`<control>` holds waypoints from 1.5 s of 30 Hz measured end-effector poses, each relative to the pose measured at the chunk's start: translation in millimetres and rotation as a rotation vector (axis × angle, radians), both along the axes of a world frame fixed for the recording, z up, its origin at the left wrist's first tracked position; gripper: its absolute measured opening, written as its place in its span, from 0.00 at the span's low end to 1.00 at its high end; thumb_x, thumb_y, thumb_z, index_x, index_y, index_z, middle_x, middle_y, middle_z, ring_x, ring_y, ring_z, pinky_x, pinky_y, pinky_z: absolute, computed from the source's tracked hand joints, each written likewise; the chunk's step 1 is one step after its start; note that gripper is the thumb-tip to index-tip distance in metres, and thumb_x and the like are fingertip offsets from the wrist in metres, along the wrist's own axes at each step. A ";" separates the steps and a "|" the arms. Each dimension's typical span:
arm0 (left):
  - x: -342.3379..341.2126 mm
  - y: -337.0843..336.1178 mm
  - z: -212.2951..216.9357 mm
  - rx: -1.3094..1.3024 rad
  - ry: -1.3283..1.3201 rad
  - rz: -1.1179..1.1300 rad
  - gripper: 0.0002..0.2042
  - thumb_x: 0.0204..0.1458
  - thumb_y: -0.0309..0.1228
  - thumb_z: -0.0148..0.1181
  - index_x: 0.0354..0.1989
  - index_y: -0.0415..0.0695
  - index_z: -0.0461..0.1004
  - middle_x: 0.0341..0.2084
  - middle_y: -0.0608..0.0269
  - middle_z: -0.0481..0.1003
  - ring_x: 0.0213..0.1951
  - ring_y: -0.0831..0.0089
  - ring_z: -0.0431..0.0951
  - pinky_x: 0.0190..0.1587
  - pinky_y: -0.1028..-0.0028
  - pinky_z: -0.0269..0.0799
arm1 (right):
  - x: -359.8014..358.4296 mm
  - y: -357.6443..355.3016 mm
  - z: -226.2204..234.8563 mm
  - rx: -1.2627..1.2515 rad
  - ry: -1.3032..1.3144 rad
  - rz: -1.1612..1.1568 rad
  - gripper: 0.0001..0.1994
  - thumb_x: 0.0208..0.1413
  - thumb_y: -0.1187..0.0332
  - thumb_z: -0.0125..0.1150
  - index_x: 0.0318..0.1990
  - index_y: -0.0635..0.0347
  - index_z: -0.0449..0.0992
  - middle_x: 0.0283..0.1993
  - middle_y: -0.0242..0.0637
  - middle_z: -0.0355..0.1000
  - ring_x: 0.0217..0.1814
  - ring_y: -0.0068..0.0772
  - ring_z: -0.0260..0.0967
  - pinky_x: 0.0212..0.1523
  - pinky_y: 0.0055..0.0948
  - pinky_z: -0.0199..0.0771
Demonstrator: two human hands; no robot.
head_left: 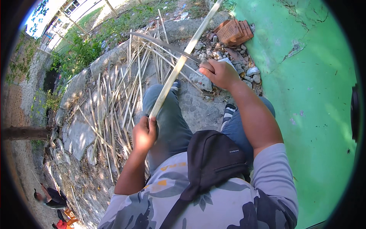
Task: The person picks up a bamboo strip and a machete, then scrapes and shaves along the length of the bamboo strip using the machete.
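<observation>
My left hand [144, 133] grips the lower end of a long pale bamboo strip [167, 88], just above my left knee. From there the strip slants up and to the right, past the top of the view. In my right hand [222, 74] is the handle of a long machete [162, 43], its thin dark blade pointing to the left. The blade lies across the strip near its middle; whether it bites into the bamboo I cannot tell. Many split bamboo strips [131, 89] lie loosely heaped on the ground left of my legs.
Stacked orange roof tiles [233, 33] and loose stones [252, 71] lie beyond my right hand, beside a green painted surface [309, 99]. Plants [82, 53] grow past a stone edge at the upper left. Another person [55, 197] is far off at lower left. A black bag [215, 156] rests against my body.
</observation>
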State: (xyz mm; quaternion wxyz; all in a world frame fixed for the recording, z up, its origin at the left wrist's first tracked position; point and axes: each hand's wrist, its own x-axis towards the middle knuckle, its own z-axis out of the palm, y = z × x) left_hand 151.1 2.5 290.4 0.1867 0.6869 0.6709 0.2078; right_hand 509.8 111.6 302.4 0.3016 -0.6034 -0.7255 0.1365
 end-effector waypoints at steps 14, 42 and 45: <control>0.9 1.8 3.1 0.030 0.014 -0.034 0.25 0.67 0.50 0.52 0.29 0.38 0.71 0.20 0.41 0.74 0.27 0.37 0.75 0.30 0.50 0.68 | 14.0 13.8 -26.2 0.040 -0.001 -0.090 0.26 0.60 0.40 0.61 0.34 0.58 0.77 0.32 0.52 0.79 0.37 0.58 0.79 0.37 0.51 0.76; -3.4 8.1 6.5 -0.011 -0.097 -0.061 0.23 0.68 0.46 0.52 0.28 0.37 0.71 0.17 0.42 0.72 0.23 0.41 0.74 0.28 0.53 0.66 | -22.0 -8.7 8.7 0.171 -0.345 0.378 0.27 0.55 0.36 0.63 0.31 0.54 0.73 0.28 0.45 0.77 0.34 0.55 0.78 0.40 0.50 0.76; 0.8 9.3 7.9 -0.013 -0.152 -0.083 0.22 0.68 0.45 0.52 0.28 0.37 0.70 0.18 0.40 0.72 0.23 0.40 0.74 0.28 0.52 0.66 | 17.4 16.0 -13.9 -0.066 0.033 -0.114 0.28 0.59 0.36 0.61 0.34 0.57 0.76 0.31 0.49 0.79 0.36 0.58 0.78 0.41 0.51 0.75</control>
